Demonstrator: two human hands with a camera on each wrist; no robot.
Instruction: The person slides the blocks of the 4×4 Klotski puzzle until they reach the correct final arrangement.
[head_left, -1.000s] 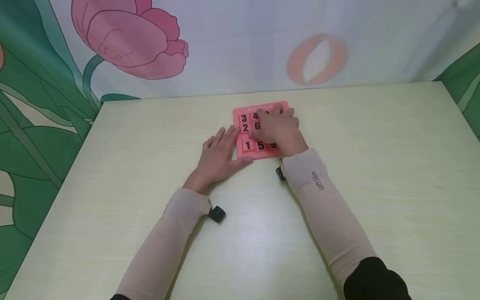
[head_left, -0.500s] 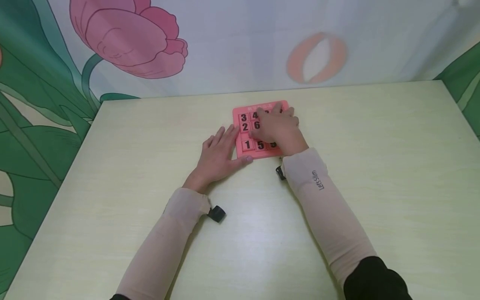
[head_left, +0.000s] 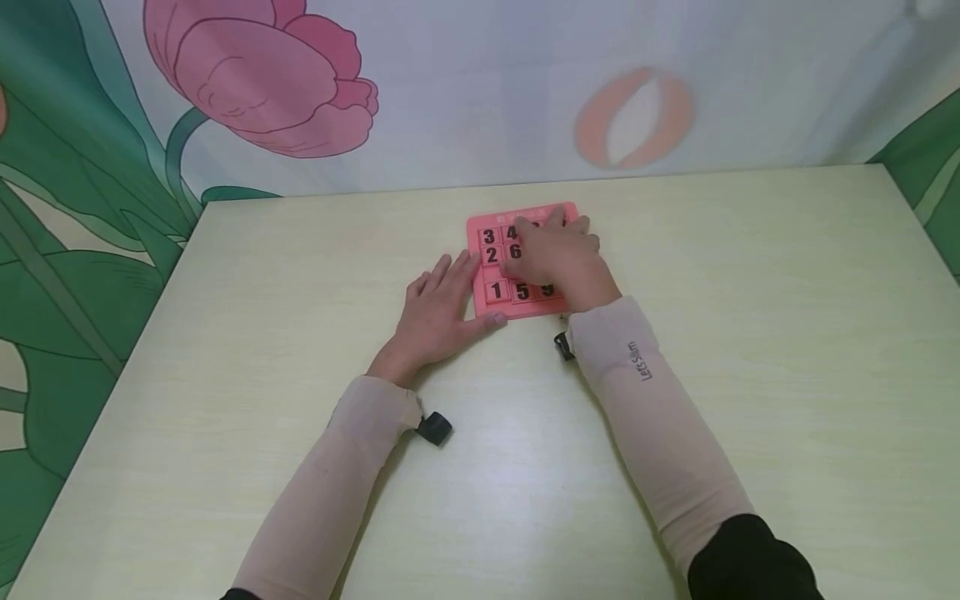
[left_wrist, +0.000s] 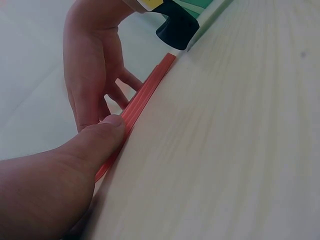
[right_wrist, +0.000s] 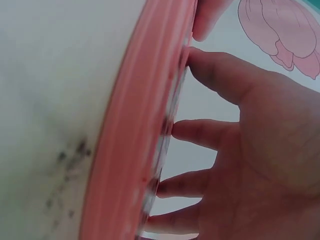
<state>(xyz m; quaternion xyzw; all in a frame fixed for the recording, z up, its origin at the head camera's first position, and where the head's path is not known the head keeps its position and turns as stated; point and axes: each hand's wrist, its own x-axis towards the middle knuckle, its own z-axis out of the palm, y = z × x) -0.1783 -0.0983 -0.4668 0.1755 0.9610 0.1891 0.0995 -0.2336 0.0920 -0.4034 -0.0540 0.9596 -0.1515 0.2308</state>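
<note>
Pink number board (head_left: 534, 309) lies flat nr the counter (head_left: 300, 275)'s far edge, approx midway btwn its far L & far R corners. L hand (head_left: 432, 321) is spread wide, fingers straight: fingertips at the board's L edge, thumb pressed on its near edge nr the near L corner. R hand (head_left: 561, 254) is over the board's R part, fingers spread apart w/ tips touching the number tiles (head_left: 491, 255); it hides several. Visible: 3 & 4 up top, 2 & 6 in the next row, 1, 5 & part of 9 along the near edge. Plain pink shows btwn 2 & 1.

Both arms reach in from the counter's near side in beige sleeves (head_left: 645, 408), R one w/ dark lettering. Behind the far edge: pale backdrop (head_left: 480, 108) w/ pink flower (head_left: 258, 79) & green leaves (head_left: 75, 308).
</note>
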